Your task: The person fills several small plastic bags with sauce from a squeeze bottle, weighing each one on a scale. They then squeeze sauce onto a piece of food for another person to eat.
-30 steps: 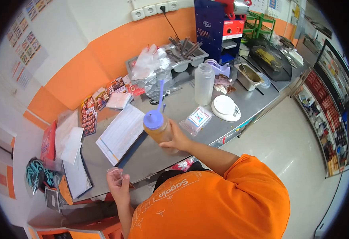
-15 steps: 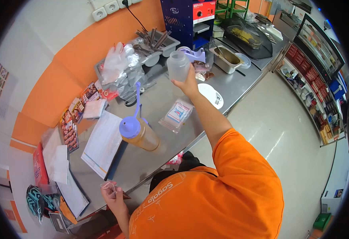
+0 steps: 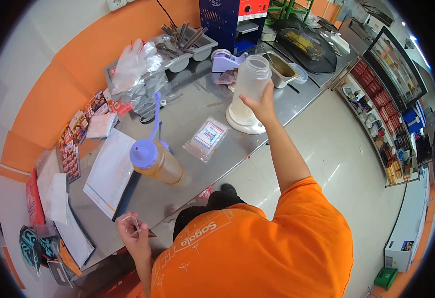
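My right hand [image 3: 262,105] is wrapped round the side of an uncapped, frosted plastic bottle [image 3: 250,79]. The bottle stands upright, its base at the round white kitchen scale [image 3: 247,127], whose display is hidden. Low over the near table edge, my left hand [image 3: 134,233] has curled fingers around a small, clear plastic piece [image 3: 134,221] of a kind I cannot tell. Between the hands stands a squeeze bottle [image 3: 163,168] with brown contents and a purple cap [image 3: 144,153], its strap sticking up. A clear packet [image 3: 206,139] with a printed label lies left of the scale.
An open binder [image 3: 109,171] with papers lies at the left. Behind are a purple tape dispenser [image 3: 227,60], a metal container [image 3: 282,74] and a blue sealing machine [image 3: 221,25]. Plastic gloves [image 3: 135,64] and cutlery trays [image 3: 205,47] line the wall.
My right hand has brought the frosted bottle down and nearer, from beside the tape dispenser to the scale. My left hand stays low by the table edge with the clear piece. The view has shifted slightly.
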Tool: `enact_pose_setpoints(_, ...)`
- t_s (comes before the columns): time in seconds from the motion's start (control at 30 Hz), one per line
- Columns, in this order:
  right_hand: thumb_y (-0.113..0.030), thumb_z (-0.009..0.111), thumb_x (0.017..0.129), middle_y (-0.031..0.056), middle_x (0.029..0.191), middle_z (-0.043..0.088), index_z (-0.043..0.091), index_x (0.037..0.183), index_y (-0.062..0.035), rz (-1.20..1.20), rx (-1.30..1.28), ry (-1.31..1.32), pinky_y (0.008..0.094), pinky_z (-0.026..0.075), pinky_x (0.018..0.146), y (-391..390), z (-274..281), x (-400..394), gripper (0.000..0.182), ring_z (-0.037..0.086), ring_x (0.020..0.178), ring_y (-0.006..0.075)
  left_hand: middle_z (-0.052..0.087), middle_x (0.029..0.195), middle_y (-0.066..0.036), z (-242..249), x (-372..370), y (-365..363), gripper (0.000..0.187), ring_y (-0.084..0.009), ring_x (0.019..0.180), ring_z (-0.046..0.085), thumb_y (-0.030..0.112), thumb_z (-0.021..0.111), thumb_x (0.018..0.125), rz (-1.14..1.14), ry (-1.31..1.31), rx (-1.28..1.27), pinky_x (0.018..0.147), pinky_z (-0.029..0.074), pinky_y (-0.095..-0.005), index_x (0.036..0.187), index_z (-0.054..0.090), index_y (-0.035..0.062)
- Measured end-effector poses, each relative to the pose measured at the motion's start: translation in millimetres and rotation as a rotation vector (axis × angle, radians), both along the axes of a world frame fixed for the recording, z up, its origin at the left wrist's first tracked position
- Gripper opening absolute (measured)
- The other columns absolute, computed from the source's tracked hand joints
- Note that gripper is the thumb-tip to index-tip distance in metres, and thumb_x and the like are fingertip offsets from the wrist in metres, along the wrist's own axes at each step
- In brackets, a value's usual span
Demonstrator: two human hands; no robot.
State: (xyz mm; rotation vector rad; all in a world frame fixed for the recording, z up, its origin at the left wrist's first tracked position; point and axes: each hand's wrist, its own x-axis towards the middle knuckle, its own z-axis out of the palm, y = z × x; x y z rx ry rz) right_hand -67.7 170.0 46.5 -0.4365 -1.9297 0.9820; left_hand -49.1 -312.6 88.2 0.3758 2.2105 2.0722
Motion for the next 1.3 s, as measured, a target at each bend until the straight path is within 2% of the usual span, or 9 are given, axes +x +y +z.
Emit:
enact_pose_setpoints(0.1, -0.022, 0.081, 0.062, 0.0208, 0.132, 0.031, 0.017, 0.137, -0.0024, 0.024, 0.057, -0.035, 0.0401, 0.029, 0.103, 6, -4, 7, 0.101, 0.034, 0.123, 0.0329, 0.047, 0.103, -0.007, 0, 1, 13, 0.039, -0.0100, 0.078, 0.045, 0.005, 0.063, 0.075, 0.003, 0.005, -0.014, 0.067, 0.041, -0.0232, 0.110, 0.044, 0.0054)
enact_pose_setpoints(0.2, -0.022, 0.075, 0.071, 0.0214, 0.135, 0.030, 0.021, 0.137, -0.0028, 0.085, -0.191, 0.112, 0.0395, 0.030, 0.103, 20, -14, 23, 0.088, 0.037, 0.121, 0.0322, 0.047, 0.102, -0.007, 2, 8, 25, 0.037, -0.0101, 0.078, 0.045, 0.007, 0.063, 0.076, 0.054, -0.006, -0.055, 0.068, 0.040, -0.0228, 0.108, 0.045, 0.0055)
enact_pose_setpoints(0.27, -0.018, 0.065, 0.080, 0.0199, 0.129, 0.041, 0.036, 0.131, -0.0008, -0.040, -0.130, 0.011, 0.0386, 0.034, 0.099, 47, -21, 49, 0.061, 0.045, 0.116, 0.0289, 0.047, 0.102, -0.007, 4, 10, 35, 0.037, -0.0101, 0.078, 0.045, 0.008, 0.064, 0.077, 0.101, -0.016, -0.064, 0.068, 0.040, -0.0226, 0.108, 0.045, 0.0053)
enact_pose_setpoints(0.33, -0.013, 0.059, 0.083, 0.0142, 0.114, 0.056, 0.053, 0.117, -0.0015, 0.037, -0.137, -0.263, 0.0389, 0.040, 0.092, 61, -48, 72, 0.036, 0.054, 0.105, 0.0274, 0.048, 0.102, -0.007, 3, 13, 47, 0.036, -0.0100, 0.077, 0.045, 0.011, 0.065, 0.077, 0.106, 0.012, -0.028, 0.068, 0.040, -0.0225, 0.108, 0.046, 0.0050)
enact_pose_setpoints(0.4, -0.010, 0.058, 0.080, 0.0090, 0.100, 0.061, 0.060, 0.107, -0.0044, 0.251, 0.208, -0.446, 0.0379, 0.044, 0.084, 63, -59, 95, 0.027, 0.059, 0.093, 0.0267, 0.048, 0.103, -0.007, 7, 16, 70, 0.038, -0.0099, 0.077, 0.045, 0.011, 0.066, 0.077, 0.091, -0.022, -0.031, 0.068, 0.040, -0.0225, 0.109, 0.045, 0.0050)
enact_pose_setpoints(0.5, -0.007, 0.059, 0.076, 0.0070, 0.100, 0.060, 0.060, 0.105, -0.0074, 0.246, 0.517, -0.471, 0.0360, 0.045, 0.078, 57, -70, 112, 0.028, 0.058, 0.088, 0.0258, 0.048, 0.103, -0.007, 13, 22, 109, 0.041, -0.0096, 0.077, 0.045, 0.013, 0.067, 0.077, 0.045, -0.065, -0.043, 0.068, 0.040, -0.0224, 0.110, 0.044, 0.0050)
enact_pose_setpoints(0.77, -0.013, 0.062, 0.073, 0.0049, 0.094, 0.054, 0.058, 0.098, -0.0099, 0.360, 0.796, -0.514, 0.0360, 0.043, 0.078, 75, -63, 116, 0.026, 0.057, 0.083, 0.0219, 0.048, 0.104, -0.005, 24, 49, 204, 0.044, -0.0087, 0.078, 0.045, 0.013, 0.069, 0.077, -0.054, -0.032, 0.050, 0.064, 0.041, -0.0207, 0.112, 0.043, 0.0057)
enact_pose_setpoints(1.2, -0.016, 0.063, 0.072, 0.0007, 0.078, 0.053, 0.057, 0.087, -0.0134, 0.400, 0.915, -0.500, 0.0344, 0.036, 0.068, 85, -71, 100, 0.017, 0.055, 0.075, 0.0181, 0.049, 0.103, -0.005, 11, 94, 211, 0.041, -0.0096, 0.081, 0.044, 0.011, 0.068, 0.076, 0.155, -0.068, -0.055, 0.071, 0.039, -0.0212, 0.110, 0.044, 0.0054)
enact_pose_setpoints(1.3, -0.014, 0.063, 0.071, 0.0017, 0.079, 0.055, 0.058, 0.088, -0.0121, 0.447, 0.749, -0.464, 0.0344, 0.036, 0.069, 95, -62, 95, 0.018, 0.056, 0.074, 0.0187, 0.049, 0.102, -0.005, 12, 97, 209, 0.041, -0.0096, 0.082, 0.044, 0.012, 0.068, 0.076, 0.200, -0.108, 0.010, 0.073, 0.039, -0.0216, 0.110, 0.045, 0.0056)
